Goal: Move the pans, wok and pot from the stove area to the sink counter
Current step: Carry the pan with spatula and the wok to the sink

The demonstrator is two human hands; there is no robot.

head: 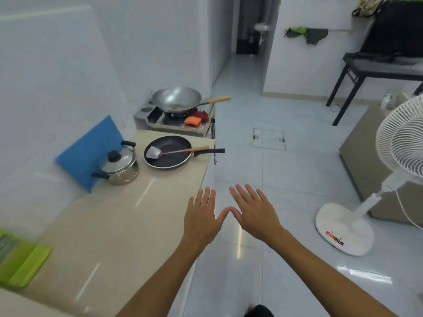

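Your left hand [201, 216] and right hand [254, 211] hover empty, fingers spread, nothing lifted yet. Next, probably reach ahead for the pot [119, 164] or frying pan [168, 152].

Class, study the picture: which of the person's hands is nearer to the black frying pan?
Left. The left hand hovers open at the counter's edge, below the frying pan; the right hand is over the floor, farther right.
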